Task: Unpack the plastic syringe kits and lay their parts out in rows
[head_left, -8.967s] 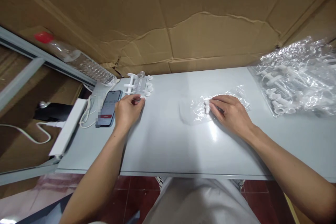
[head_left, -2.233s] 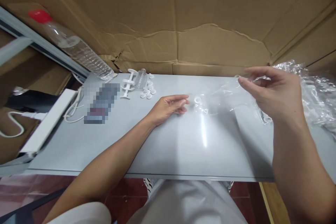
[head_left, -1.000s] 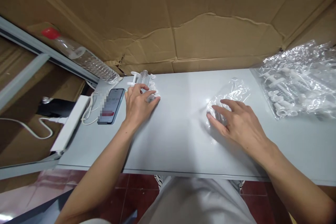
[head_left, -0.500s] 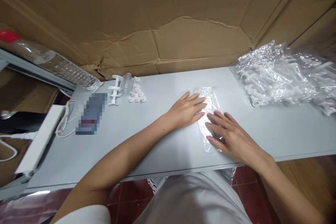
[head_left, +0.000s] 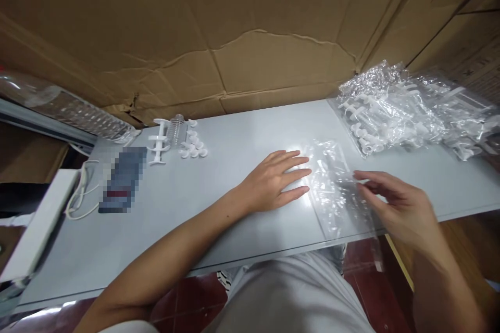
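Creased brown cardboard (head_left: 250,5) backs the pale grey tabletop (head_left: 242,140), with dark red floor tiles (head_left: 195,302) below its front edge. A clear plastic bag (head_left: 332,192) lies near that edge, one corner hanging over. At its left side, the left hand (head_left: 275,179) rests flat, fingers spread; at its right, the right hand (head_left: 406,208) has thumb and forefinger close together, though I cannot tell whether they grip the film. White caps (head_left: 194,146) sit back left, filled bags (head_left: 394,109) back right.
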